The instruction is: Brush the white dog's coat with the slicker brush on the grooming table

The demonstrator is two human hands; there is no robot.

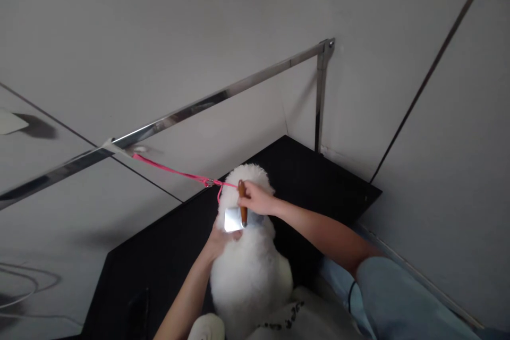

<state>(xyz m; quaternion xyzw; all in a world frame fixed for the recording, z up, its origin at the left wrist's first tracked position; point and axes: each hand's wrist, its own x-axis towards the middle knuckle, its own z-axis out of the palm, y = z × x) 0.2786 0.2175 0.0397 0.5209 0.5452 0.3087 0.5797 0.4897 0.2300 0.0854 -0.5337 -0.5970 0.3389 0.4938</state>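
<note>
A small white fluffy dog (249,271) sits on a black table (167,255), facing away from me. My right hand (258,199) is closed round the brown wooden handle of a slicker brush (236,218), whose shiny metal head lies against the back of the dog's neck. My left hand (221,239) rests against the dog's left shoulder with its fingers sunk in the fur. A pink leash (175,172) runs taut from the dog's neck up to a metal bar (207,100).
The metal bar rests on an upright post (319,101) at the table's far corner. Grey walls close in behind and to the right. A dark object (138,308) lies on the table near its left front. My light blue sleeve (398,297) fills the lower right.
</note>
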